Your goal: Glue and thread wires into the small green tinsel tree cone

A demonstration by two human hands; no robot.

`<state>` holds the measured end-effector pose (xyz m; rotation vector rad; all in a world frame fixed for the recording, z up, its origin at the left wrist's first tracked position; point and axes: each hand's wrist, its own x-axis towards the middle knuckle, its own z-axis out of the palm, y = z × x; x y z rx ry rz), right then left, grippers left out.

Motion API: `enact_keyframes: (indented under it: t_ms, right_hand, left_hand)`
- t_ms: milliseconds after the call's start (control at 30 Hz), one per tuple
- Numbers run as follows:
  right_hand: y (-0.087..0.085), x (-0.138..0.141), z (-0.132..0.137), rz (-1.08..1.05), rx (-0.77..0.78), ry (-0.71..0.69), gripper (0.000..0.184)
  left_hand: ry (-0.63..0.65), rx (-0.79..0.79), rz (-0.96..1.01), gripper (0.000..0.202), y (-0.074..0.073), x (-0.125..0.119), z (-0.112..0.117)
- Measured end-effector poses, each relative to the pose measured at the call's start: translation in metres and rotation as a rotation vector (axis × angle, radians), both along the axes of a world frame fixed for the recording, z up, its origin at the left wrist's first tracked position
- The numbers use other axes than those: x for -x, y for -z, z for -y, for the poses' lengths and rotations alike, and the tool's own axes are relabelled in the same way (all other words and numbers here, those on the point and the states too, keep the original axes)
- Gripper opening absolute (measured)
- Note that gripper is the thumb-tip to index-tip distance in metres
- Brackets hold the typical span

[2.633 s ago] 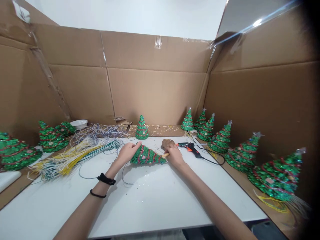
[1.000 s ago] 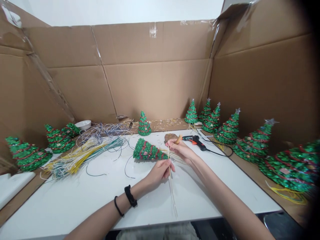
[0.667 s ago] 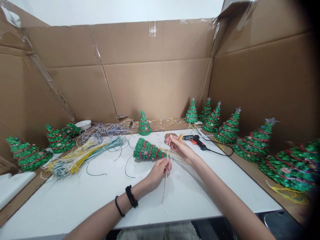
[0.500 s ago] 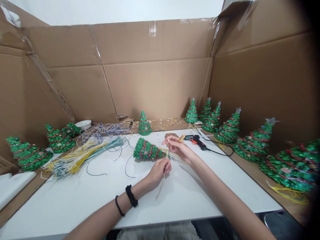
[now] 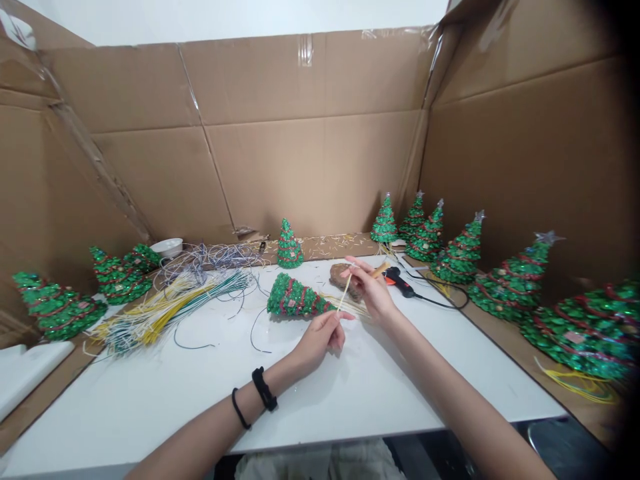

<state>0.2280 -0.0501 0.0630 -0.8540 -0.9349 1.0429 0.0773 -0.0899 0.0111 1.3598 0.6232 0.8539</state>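
Observation:
A small green sequined Christmas tree [image 5: 295, 301] lies on its side on the white table [image 5: 210, 393], its tip pointing right. Just right of that tip my left hand [image 5: 323, 333] pinches the lower end of thin pale yellow strands [image 5: 344, 293]. My right hand [image 5: 369, 288] pinches their upper end a little higher and further back, also closed. The short strands run slantwise between the two hands. More loose pale strands [image 5: 353, 308] lie on the table under my right hand.
A bundle of yellow, white and green wires [image 5: 165, 310] lies at left. A glue gun [image 5: 400, 281] and a brown lump [image 5: 341, 273] lie behind my right hand. Several finished trees [image 5: 463, 253] line the right cardboard wall, others [image 5: 117, 277] stand left, one [image 5: 289, 245] at the back.
My left hand left the lying tree and joined the right on the strands. The long tail hanging below the left hand has been drawn up; my right hand moved up and right.

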Motion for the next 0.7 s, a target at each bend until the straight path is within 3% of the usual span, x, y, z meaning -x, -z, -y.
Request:
enact_keyframes:
  t_ms: [167, 267, 333, 433, 500, 567, 633, 700]
  right_hand:
    - [0.000, -0.023, -0.012, -0.072, -0.090, 0.230, 0.033]
    - [0.003, -0.035, -0.019, 0.011, -0.098, 0.312, 0.032]
    - [0.004, -0.038, -0.019, 0.232, -0.154, 0.412, 0.032]
    - [0.005, -0.030, -0.011, 0.688, -0.340, 0.699, 0.036]
    - [0.006, -0.018, -0.001, 0.926, -0.488, 0.767, 0.040]
    - [0.007, -0.002, 0.010, 1.096, -0.648, 0.599, 0.043]
    - [0.009, 0.014, 0.020, 1.270, -0.762, 0.322, 0.045]
    - [0.009, 0.025, 0.026, 1.450, -0.758, 0.112, 0.044]
  left_hand:
    - [0.005, 0.019, -0.002, 0.041, 0.000, 0.001, 0.000]
    - [-0.005, 0.035, -0.002, 0.040, -0.002, 0.001, 0.001]
    - [-0.018, 0.023, -0.014, 0.039, -0.003, 0.000, 0.001]
    - [-0.050, -0.022, -0.069, 0.035, -0.003, -0.001, 0.002]
    - [-0.070, -0.046, -0.116, 0.033, -0.001, -0.002, 0.001]
    - [-0.096, -0.061, -0.164, 0.030, -0.001, -0.002, 0.000]
    - [-0.137, -0.147, -0.203, 0.022, -0.002, 0.000, -0.001]
    - [-0.187, -0.290, -0.215, 0.013, -0.005, 0.003, -0.004]
